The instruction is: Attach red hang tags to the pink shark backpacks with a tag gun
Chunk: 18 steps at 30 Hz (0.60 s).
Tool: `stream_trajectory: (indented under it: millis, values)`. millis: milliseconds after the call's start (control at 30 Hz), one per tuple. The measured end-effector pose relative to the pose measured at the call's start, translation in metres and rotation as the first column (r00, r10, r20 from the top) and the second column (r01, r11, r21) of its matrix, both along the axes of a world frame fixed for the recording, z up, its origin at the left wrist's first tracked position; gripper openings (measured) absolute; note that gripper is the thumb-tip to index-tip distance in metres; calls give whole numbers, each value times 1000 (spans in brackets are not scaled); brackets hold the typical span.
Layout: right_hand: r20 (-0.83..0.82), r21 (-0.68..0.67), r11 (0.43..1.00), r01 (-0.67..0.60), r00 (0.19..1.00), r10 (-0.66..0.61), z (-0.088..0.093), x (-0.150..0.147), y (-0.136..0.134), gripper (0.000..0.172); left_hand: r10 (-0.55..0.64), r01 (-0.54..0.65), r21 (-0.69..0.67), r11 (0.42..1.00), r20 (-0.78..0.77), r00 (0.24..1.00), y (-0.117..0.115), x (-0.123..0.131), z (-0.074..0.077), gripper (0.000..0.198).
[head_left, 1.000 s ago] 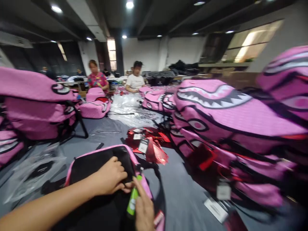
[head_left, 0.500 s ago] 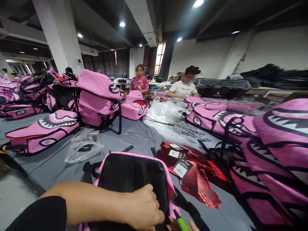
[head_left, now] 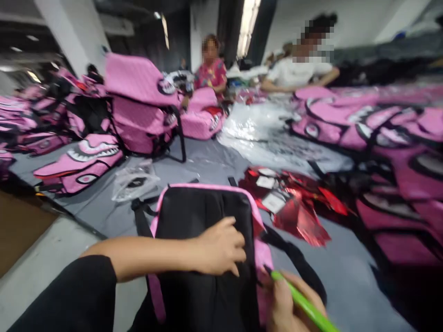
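A pink-edged backpack [head_left: 204, 207] with a black panel upward lies in front of me, its lower part running out of view. My left hand [head_left: 221, 246] rests on that panel near its right side, fingers loosely curled and apart, holding nothing that I can see. At the backpack's right edge, my right hand [head_left: 289, 297] is closed around a bright green pen-like tool [head_left: 304, 302]. The tool's dark tip points up and left, close to the pink side fabric. Motion blur hides its exact kind. A black strap [head_left: 297, 253] curves out beside this hand.
Red foil pieces with white labels [head_left: 294, 210] lie right of the backpack. Behind it are a clear plastic bag [head_left: 134, 182] and plastic sheeting [head_left: 256, 129]. Pink backpacks are piled at left [head_left: 138, 120] and right [head_left: 398, 170]. Two people [head_left: 211, 74] [head_left: 301, 74] sit across the table.
The view has tilted down and blurred. My left hand has loosened from a closed fist to spread fingers on the panel. My right hand and the green tool show more fully.
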State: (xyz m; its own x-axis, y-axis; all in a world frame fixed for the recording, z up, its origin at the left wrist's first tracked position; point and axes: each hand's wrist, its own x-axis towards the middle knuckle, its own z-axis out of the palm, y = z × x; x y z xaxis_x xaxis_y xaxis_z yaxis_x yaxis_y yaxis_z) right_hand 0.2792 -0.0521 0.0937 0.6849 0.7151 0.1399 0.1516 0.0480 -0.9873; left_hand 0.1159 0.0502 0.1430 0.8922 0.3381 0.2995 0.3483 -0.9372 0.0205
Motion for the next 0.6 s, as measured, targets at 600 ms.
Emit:
stream_trajectory:
  millis: [600]
  values:
    - [420, -48, 991, -124, 898, 133, 3, -13, 0, 24, 25, -23, -20, 1000, 100, 995, -3, -2, -5, 18]
